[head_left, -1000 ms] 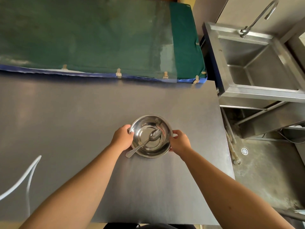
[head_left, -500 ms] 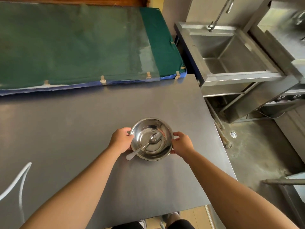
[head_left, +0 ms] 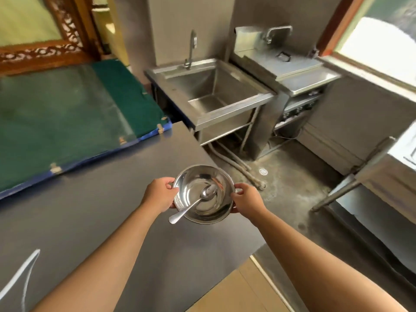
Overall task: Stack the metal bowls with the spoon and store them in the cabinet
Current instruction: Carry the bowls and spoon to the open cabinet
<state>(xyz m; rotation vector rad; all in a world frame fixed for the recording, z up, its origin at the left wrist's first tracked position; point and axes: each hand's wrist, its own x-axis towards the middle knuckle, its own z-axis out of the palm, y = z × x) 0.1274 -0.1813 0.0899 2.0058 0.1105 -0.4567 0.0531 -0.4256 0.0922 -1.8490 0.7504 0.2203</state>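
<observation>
The person is holding the stacked bowls (head_left: 203, 194) in the middle of the frame, one hand on each side. The left hand (head_left: 160, 194) is gripping the left rim with the thumb on top and the fingers curled underneath; the right hand (head_left: 246, 199) is pinching the right rim the same way. The stack looks lifted clear of the counter (head_left: 90, 210), sitting in the picture over that surface's right edge, with the floor (head_left: 281, 188) showing just to its right. How many bowls are nested I cannot tell; a second rim seems to be showing at the left side.

The spoon (head_left: 198, 202) is lying inside the top bowl, its scoop resting near the bottom and its handle sticking out over the lower-left rim, close to the left hand.

Judging from this, the stacking step is done and the carrying step is under way. No cabinet is plainly showing; the sink (head_left: 209, 91) is sitting in the upper middle of the frame, and steel units are standing at the upper right and the right edge.

The next move is calling for a level carry, since the spoon is loose and its overhanging handle could tip it out if the stack is tilted toward the lower left. At the cabinet, one hand will probably be needed for a door, so the other will have to be taking the whole stack from below.
</observation>
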